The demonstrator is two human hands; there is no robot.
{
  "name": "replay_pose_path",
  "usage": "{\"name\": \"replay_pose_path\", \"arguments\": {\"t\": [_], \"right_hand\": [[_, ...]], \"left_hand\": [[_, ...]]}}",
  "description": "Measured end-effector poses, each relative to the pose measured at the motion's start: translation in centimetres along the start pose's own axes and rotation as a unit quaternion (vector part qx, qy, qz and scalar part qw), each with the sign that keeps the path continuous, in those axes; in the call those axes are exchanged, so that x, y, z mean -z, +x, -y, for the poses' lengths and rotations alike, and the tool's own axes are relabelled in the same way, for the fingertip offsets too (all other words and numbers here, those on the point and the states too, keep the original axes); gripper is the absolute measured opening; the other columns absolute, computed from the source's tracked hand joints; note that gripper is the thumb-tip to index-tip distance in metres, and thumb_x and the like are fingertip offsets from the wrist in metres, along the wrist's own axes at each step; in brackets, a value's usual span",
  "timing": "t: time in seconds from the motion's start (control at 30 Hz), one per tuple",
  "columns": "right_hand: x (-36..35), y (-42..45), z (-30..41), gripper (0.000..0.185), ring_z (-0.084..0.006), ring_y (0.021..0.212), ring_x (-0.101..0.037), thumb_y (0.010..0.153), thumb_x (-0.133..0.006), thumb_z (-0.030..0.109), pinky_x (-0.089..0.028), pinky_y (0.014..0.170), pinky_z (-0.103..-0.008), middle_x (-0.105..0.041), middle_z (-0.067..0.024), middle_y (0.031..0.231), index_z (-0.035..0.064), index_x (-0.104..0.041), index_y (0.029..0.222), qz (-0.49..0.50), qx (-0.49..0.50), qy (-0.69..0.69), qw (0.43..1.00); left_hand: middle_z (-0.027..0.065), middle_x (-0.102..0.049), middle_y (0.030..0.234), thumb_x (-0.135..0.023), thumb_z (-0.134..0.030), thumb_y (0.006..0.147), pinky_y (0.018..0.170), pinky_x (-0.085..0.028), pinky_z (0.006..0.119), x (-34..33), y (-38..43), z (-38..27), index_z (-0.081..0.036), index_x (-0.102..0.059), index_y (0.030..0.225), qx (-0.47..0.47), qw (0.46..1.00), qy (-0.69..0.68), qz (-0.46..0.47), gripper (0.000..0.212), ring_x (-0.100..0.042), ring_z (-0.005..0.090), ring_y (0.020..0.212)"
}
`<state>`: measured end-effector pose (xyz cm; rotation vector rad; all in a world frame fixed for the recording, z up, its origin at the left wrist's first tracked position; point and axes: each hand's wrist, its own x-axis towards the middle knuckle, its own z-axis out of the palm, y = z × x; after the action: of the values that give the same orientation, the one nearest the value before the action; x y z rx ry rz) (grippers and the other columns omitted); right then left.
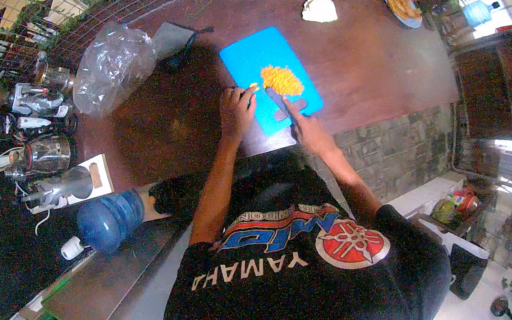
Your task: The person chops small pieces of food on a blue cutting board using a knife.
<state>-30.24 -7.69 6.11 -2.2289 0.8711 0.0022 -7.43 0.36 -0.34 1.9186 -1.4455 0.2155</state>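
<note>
A blue cutting board (249, 58) lies on the brown tabletop in front of me. On it is a pile of finely chopped orange food (282, 80), perhaps carrot. My right hand (308, 128) grips a knife (275, 96), index finger stretched along the blade, whose tip is at the pile's near left side. My left hand (238, 111) rests at the board's left edge, fingertips at a small orange piece (254, 86); whether they pinch it is unclear. The knife's handle is hidden in my right hand.
A clear plastic bag (112, 64) and a grey pouch (173, 39) lie left. Beyond the board is a white lump (319, 9); far right, a plate with fried-looking food (398, 5). A blender jar (51, 152) and a blue water jug (110, 222) stand left. Wire mesh borders the table's far edge.
</note>
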Motion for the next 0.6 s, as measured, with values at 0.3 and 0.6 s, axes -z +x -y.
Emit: {"name": "replay_pose_path", "arguments": {"t": [0.3, 0.6], "right_hand": [[-0.2, -0.2, -0.9, 0.078, -0.0552, 0.084, -0.064, 0.098, -0.057, 0.006, -0.047, 0.075, -0.0643, -0.066, -0.0348, 0.089, 0.0319, -0.023, 0.164, -0.049, 0.028, -0.006, 0.998], [-1.0, -1.1, 0.3, 0.073, -0.0537, 0.077, -0.064, 0.102, -0.054, 0.011, -0.047, 0.069, -0.0627, -0.065, -0.0338, 0.082, 0.0306, -0.022, 0.164, -0.088, 0.002, 0.025, 0.996]], "left_hand": [[0.0038, -0.065, 0.095, -0.077, -0.015, 0.084, 0.083, -0.049, 0.043, -0.5, -0.6, 0.5, -0.013, -0.076, 0.104, -0.022, 1.000, -0.002, 0.003, 0.020, -0.059, 0.0268, 0.094], [0.0042, -0.065, 0.102, -0.076, -0.021, 0.085, 0.087, -0.047, 0.044, -0.4, -0.4, 0.9, -0.015, -0.073, 0.111, -0.029, 0.999, -0.017, 0.006, 0.026, -0.059, 0.0269, 0.101]]}}
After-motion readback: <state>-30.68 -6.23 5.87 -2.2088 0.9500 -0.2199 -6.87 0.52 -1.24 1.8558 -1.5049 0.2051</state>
